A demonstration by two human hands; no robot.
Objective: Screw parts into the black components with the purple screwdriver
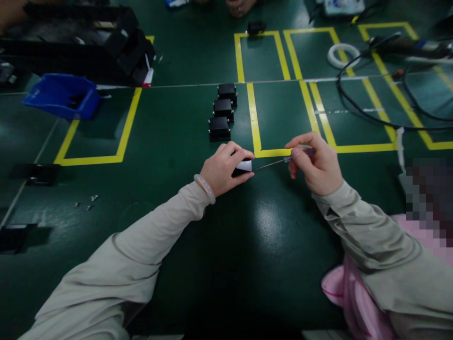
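Note:
My left hand [226,169] is closed round a small black box [239,173] with a pale face, holding it down at the middle of the green table. In my right hand [314,163] is a screwdriver [287,159] with a clear handle. Its thin shaft points left, and the tip meets the right side of the box near my left fingertips. Just beyond my left hand, three similar black boxes [219,126] stand in a row with small screws at their sides. Much of the held box is hidden by my fingers.
Loose screws [89,207] lie at the left, near black parts [35,174]. A blue bin [63,97] sits by a black rack [116,52]. Tape roll [343,55] and black cable [357,106] are at right, pink cloth [354,293] below. Another person's hand [240,5] shows at the far edge.

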